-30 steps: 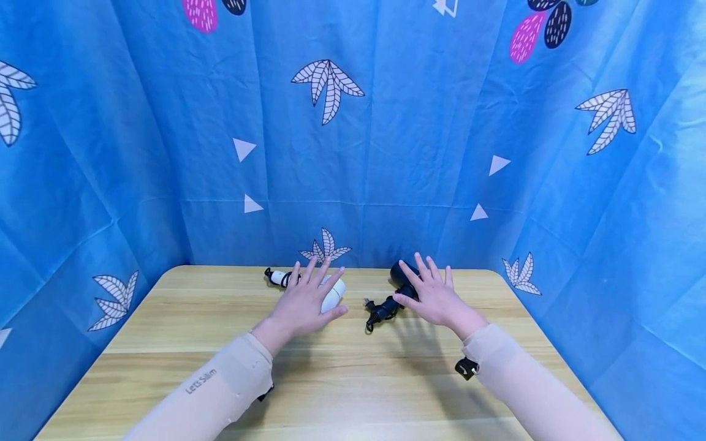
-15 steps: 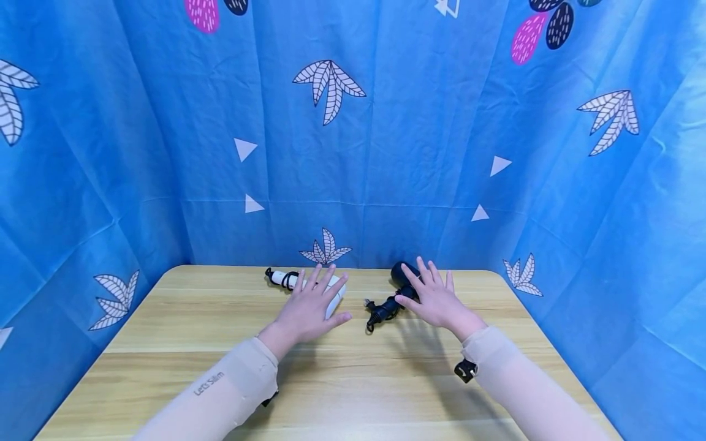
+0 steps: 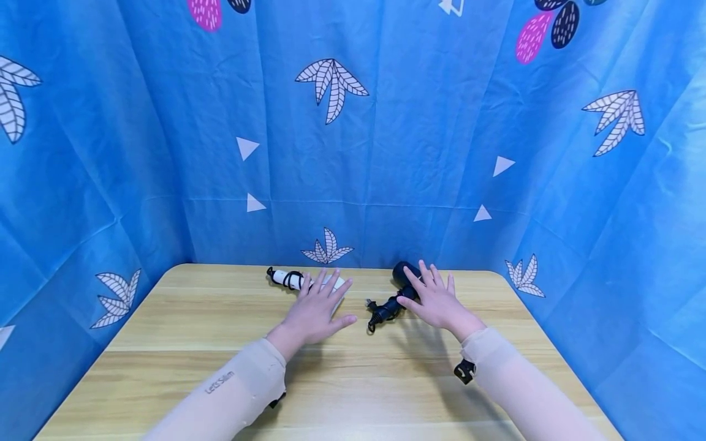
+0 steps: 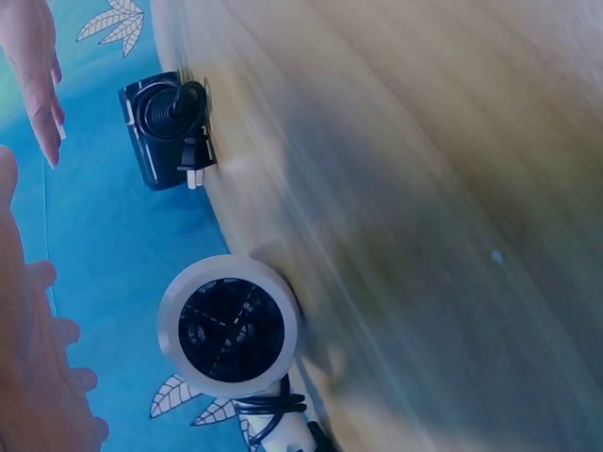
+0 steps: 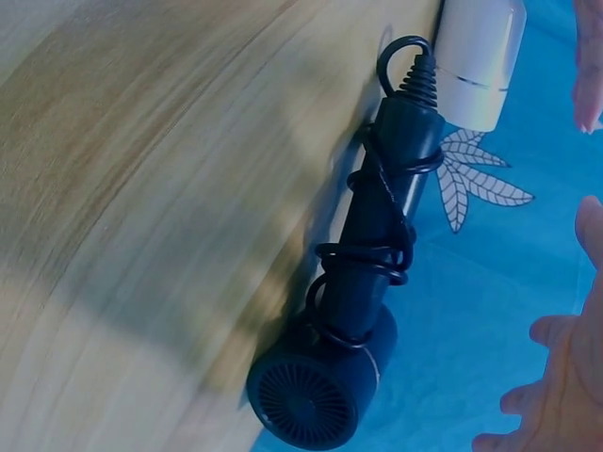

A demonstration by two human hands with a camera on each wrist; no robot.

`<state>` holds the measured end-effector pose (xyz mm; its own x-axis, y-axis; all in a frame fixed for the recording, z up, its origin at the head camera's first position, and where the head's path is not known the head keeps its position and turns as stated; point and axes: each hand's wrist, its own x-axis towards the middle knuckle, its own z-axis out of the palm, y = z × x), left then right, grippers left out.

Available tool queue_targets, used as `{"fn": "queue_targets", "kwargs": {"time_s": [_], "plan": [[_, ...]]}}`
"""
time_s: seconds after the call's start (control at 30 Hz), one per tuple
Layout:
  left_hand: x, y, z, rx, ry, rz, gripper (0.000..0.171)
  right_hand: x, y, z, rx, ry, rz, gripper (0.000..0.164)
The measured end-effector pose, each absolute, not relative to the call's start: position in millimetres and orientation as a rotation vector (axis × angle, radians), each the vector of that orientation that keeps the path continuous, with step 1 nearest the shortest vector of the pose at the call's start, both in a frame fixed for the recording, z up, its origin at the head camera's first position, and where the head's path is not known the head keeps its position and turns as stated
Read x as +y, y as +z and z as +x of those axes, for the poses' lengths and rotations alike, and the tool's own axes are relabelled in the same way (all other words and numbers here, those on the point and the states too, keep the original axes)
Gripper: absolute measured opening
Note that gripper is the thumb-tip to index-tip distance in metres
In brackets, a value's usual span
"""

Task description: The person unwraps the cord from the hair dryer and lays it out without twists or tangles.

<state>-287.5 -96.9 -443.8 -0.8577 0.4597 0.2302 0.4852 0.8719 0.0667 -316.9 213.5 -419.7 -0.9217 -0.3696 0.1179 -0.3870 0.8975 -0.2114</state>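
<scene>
A white hair dryer (image 3: 281, 277), its black cord wound round the handle, lies toward the back of the table. In the left wrist view its round dark grille (image 4: 231, 330) faces the camera. My left hand (image 3: 317, 312) hovers in front of it with fingers spread, holding nothing and hiding part of its body in the head view. To the right lies a black hair dryer (image 3: 384, 311), cord coiled about its handle (image 5: 377, 207). My right hand (image 3: 438, 301) is raised near it, fingers spread, covering part of it in the head view; the right wrist view shows them apart.
The light wooden table (image 3: 182, 331) has rounded back corners. Blue patterned cloth (image 3: 353, 153) hangs along its back and both sides. Small black devices (image 3: 465, 371) are strapped under the sleeves at the wrists.
My left hand has drifted right and back toward me, uncovering more of the white hair dryer's handle. My right hand has barely moved; both hair dryers lie where they were.
</scene>
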Motion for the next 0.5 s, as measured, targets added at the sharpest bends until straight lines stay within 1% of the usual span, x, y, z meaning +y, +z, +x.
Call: {"fn": "queue_targets", "kwargs": {"time_s": [0.27, 0.5], "plan": [[-92.5, -447.0, -287.6, -2.885, -0.214, -0.731, 0.084, 212.3, -422.9, -318.6, -3.004, 0.363, 0.575, 0.079], [-89.5, -457.6, -289.9, -2.848, -0.264, -0.770, 0.080, 212.1, -424.0, -321.8, -3.040, 0.379, 0.549, 0.076]]}}
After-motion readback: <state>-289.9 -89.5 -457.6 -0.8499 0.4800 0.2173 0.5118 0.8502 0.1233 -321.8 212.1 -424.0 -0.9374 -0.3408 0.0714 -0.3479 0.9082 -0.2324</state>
